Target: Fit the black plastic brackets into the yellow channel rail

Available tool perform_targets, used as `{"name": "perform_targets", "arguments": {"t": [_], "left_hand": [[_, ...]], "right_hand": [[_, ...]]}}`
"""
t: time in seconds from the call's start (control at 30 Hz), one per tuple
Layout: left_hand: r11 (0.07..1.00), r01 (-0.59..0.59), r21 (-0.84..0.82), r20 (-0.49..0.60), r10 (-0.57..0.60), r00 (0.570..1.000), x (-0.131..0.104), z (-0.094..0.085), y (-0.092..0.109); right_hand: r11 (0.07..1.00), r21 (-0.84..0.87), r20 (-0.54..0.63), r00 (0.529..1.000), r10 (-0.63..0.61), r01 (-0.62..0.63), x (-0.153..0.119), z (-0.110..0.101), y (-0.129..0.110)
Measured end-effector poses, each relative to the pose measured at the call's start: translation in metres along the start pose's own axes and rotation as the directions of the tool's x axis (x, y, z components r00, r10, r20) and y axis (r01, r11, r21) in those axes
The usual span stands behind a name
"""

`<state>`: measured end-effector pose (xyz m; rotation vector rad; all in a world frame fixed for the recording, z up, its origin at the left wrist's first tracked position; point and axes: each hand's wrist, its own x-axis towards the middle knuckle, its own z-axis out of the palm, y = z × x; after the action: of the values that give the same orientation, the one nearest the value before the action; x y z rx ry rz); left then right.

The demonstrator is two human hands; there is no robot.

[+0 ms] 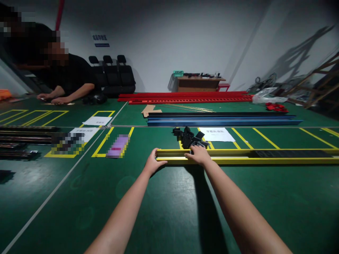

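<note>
A long yellow channel rail lies across the green table in front of me and runs out of view on the right. Its left end is gripped by my left hand, thumb along the near edge and fingers at the far edge. My right hand reaches into the channel a short way to the right, fingers curled down. Something small and dark shows at those fingertips, too hidden to name. Just behind the rail, beside my right hand, sits a pile of black plastic parts. A dark strip lies along the channel farther right.
Blue rails and red rails lie farther back. White paper sheets and yellow tape outlines mark the table. Dark rods lie at left. A co-worker leans on the table at the back left.
</note>
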<state>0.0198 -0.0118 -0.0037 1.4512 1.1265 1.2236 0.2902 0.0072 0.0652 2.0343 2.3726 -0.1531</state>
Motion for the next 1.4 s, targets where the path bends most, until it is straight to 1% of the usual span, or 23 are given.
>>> {"name": "perform_targets", "arguments": {"t": [0.07, 0.1, 0.17, 0.23, 0.3, 0.57, 0.77, 1.03, 1.4], "left_hand": [[1.0, -0.001, -0.001, 0.01, 0.001, 1.0, 0.0, 0.0, 0.0], [1.0, 0.0, 0.001, 0.013, 0.0, 1.0, 0.0, 0.0, -0.001], [1.0, 0.001, 0.007, 0.014, -0.001, 1.0, 0.0, 0.0, -0.001], [1.0, 0.001, 0.017, 0.007, -0.001, 1.0, 0.0, 0.0, -0.001], [1.0, 0.001, 0.031, -0.003, -0.001, 1.0, 0.0, 0.0, -0.001], [1.0, 0.01, 0.026, -0.004, -0.01, 1.0, 0.0, 0.001, 0.0], [1.0, 0.021, -0.007, -0.009, -0.021, 1.0, 0.0, 0.001, 0.0], [1.0, 0.0, -0.006, -0.001, 0.0, 1.0, 0.0, 0.001, 0.001], [1.0, 0.009, 0.004, -0.002, -0.009, 1.0, -0.001, 0.002, 0.004]], "right_hand": [[0.999, 0.036, 0.04, 0.999, -0.023, 0.022, 0.001, -0.001, 0.01], [0.999, 0.039, 0.037, 0.999, -0.012, 0.011, 0.001, -0.001, 0.014], [0.999, 0.022, -0.01, 0.999, 0.034, -0.034, 0.0, 0.002, 0.017], [0.997, -0.003, -0.055, 0.996, 0.073, -0.073, -0.002, 0.005, 0.016], [0.996, -0.024, -0.081, 0.993, 0.087, -0.089, -0.004, 0.007, 0.013], [0.994, -0.066, -0.113, 0.99, 0.08, -0.087, -0.008, 0.005, 0.007], [0.996, -0.045, -0.111, 0.991, 0.073, -0.078, -0.01, 0.002, 0.006], [0.993, -0.074, -0.112, 0.99, 0.081, -0.09, -0.007, 0.004, 0.007], [0.993, -0.07, -0.1, 0.991, 0.092, -0.1, -0.008, 0.003, 0.006]]}}
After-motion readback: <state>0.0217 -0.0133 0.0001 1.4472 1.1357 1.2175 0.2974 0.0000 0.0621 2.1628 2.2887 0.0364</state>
